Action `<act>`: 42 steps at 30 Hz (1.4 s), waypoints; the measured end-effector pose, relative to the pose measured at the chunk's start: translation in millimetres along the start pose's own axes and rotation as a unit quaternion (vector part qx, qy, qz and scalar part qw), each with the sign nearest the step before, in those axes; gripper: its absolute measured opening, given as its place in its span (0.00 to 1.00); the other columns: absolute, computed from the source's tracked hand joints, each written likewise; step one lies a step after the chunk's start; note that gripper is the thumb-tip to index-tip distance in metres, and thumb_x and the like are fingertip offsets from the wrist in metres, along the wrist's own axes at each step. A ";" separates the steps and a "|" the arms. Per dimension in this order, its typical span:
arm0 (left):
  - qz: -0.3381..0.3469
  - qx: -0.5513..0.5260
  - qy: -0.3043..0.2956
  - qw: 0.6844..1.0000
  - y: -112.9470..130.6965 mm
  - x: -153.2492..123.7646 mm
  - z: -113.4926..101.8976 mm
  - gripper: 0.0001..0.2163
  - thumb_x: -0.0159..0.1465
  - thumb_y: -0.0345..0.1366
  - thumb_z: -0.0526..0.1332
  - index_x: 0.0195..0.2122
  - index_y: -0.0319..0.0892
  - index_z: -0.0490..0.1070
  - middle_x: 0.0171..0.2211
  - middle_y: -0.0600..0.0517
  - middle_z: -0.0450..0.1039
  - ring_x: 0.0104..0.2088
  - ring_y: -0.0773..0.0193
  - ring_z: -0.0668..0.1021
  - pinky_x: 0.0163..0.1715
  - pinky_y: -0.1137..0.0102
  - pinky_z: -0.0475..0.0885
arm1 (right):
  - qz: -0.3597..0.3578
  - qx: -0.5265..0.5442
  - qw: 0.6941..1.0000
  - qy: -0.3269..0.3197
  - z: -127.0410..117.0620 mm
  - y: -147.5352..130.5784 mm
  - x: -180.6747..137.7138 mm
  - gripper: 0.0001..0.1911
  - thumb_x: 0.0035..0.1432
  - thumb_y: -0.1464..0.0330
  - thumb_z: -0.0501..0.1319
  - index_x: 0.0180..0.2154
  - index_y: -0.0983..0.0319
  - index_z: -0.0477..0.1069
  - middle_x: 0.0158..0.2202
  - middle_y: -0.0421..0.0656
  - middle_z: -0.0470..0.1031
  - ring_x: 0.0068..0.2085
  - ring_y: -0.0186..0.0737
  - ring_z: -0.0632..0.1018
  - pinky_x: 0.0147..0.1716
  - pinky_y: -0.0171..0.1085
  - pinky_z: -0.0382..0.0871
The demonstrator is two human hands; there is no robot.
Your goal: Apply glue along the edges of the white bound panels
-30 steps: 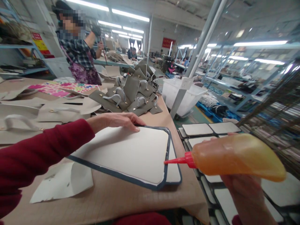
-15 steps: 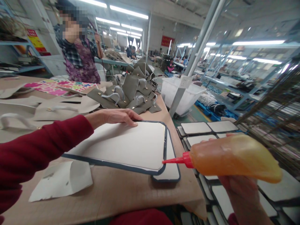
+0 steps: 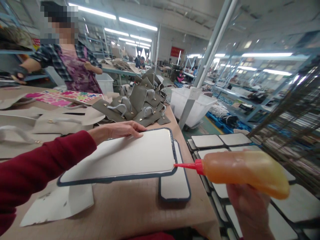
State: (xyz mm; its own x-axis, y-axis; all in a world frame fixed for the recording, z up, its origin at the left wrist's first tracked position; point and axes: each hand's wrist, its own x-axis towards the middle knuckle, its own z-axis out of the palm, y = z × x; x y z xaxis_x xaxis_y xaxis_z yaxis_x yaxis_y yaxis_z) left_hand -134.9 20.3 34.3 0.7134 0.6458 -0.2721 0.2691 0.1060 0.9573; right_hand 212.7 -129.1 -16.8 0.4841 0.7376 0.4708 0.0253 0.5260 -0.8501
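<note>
Since the earlier frame, the white rectangular panel with navy edging (image 3: 135, 153) has swung above the brown-covered table (image 3: 120, 210). The right hand (image 3: 247, 205) wraps a translucent amber plastic bottle (image 3: 240, 170), its red conical nozzle (image 3: 186, 165) at the panel's near right corner: the short edge glistens, the near long edge's coating is unclear. Beyond, the left hand (image 3: 125, 129) pinches the far edge, thumb on top.

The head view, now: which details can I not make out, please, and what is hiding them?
All in the head view:
Right hand: most fingers, hidden behind the orange bottle.
Lower panel: part of it, covered by the held panel.
Red nozzle: whether liquid is leaving its tip, too small to tell.
White scrap: its upper edge, covered by the held panel.
Red sign: its lettering, too small and blurred.
</note>
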 end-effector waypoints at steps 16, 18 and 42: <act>0.022 -0.108 0.058 0.992 -20.9 13.1 11.1 0.18 0.55 0.33 0.65 0.49 0.40 0.74 0.42 0.47 0.79 0.39 0.60 0.79 0.41 0.72 0.71 | -0.090 0.087 0.989 0.077 22.9 -5.8 -1.9 0.17 0.40 0.74 0.70 0.36 0.57 0.76 0.36 0.34 0.75 0.37 0.33 0.75 0.41 0.34 0.72; 0.023 -0.116 0.067 0.991 -21.4 13.4 12.8 0.19 0.55 0.33 0.66 0.48 0.40 0.74 0.42 0.47 0.79 0.39 0.60 0.79 0.40 0.72 0.71 | -0.084 0.084 0.989 0.088 22.9 -3.8 -1.8 0.18 0.39 0.74 0.70 0.35 0.57 0.75 0.36 0.35 0.75 0.38 0.35 0.75 0.41 0.35 0.72; 0.060 -0.169 0.117 0.977 -42.2 20.8 20.7 0.18 0.55 0.37 0.66 0.48 0.42 0.74 0.40 0.49 0.79 0.38 0.59 0.80 0.38 0.72 0.72 | -0.111 0.088 0.987 0.079 42.9 3.8 8.8 0.18 0.41 0.76 0.70 0.38 0.59 0.75 0.38 0.36 0.76 0.38 0.34 0.76 0.38 0.33 0.74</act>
State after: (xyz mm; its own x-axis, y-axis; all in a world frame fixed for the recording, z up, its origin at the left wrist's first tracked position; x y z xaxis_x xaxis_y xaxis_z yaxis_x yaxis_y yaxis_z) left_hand -118.0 13.6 -13.8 0.5483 0.8199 -0.1647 -0.0645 0.2379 0.9692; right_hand 179.6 -102.4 -5.8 0.6136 0.5279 0.5873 0.0015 0.7430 -0.6693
